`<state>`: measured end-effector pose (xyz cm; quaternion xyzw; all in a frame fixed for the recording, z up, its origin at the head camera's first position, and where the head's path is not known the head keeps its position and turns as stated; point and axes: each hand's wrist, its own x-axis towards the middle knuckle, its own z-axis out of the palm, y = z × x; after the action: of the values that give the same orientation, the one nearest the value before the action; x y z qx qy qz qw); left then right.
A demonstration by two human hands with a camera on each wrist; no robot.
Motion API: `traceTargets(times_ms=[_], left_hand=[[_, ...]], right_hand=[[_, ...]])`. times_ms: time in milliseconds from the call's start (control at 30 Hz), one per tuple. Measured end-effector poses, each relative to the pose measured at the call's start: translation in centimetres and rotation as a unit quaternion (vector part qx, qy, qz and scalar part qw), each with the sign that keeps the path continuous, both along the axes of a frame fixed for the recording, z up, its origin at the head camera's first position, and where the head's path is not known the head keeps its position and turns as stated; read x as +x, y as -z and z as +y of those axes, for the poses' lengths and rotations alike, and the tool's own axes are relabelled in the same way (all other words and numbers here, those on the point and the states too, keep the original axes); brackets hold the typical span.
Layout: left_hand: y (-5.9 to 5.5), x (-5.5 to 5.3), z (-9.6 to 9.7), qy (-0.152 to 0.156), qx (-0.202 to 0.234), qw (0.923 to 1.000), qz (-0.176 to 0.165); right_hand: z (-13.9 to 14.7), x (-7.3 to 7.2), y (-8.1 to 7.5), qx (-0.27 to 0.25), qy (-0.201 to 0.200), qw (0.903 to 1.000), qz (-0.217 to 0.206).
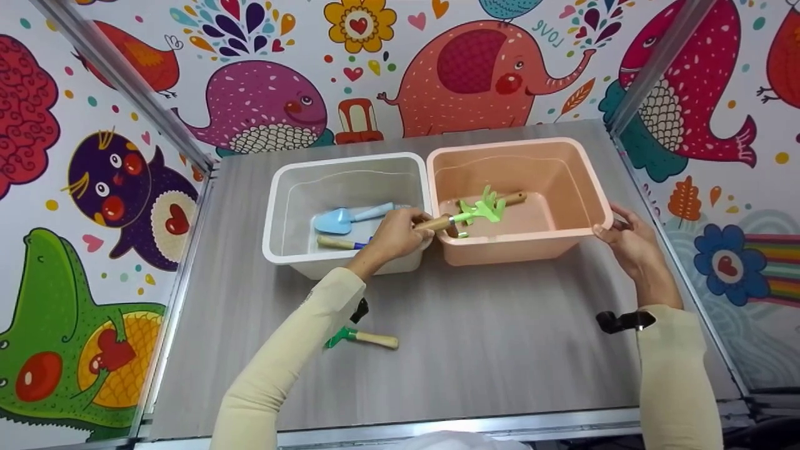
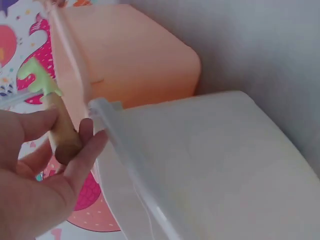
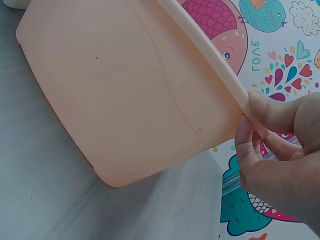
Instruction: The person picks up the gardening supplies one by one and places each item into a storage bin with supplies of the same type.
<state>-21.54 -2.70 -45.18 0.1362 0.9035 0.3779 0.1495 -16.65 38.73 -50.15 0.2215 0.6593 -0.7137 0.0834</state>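
My left hand holds a small toy hand rake by its wooden handle, where the two bins meet. Its light-green tined head hangs over the peach bin. In the left wrist view, the fingers pinch the handle near its end. My right hand grips the peach bin's rim at the front right corner, thumb and fingers on either side of the wall. Inside that bin lies another tool with a wooden handle, its green head partly hidden behind the held rake.
Left of the peach bin stands a white bin. It holds a light-blue toy shovel and a tool with a wooden handle and blue collar. A green-headed tool lies on the grey table, partly behind the left sleeve.
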Motion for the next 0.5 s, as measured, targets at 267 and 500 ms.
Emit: traceTargets(times_ms=[267, 500], left_hand=[[0.0, -0.5, 0.7, -0.044, 0.057, 0.9958, -0.057], [0.0, -0.7, 1.5, -0.105, 0.162, 0.9596, -0.205]], right_hand=[[0.0, 0.1, 0.3, -0.025, 0.008, 0.9991, 0.034], [0.0, 0.0, 0.2, -0.024, 0.004, 0.9994, 0.023]])
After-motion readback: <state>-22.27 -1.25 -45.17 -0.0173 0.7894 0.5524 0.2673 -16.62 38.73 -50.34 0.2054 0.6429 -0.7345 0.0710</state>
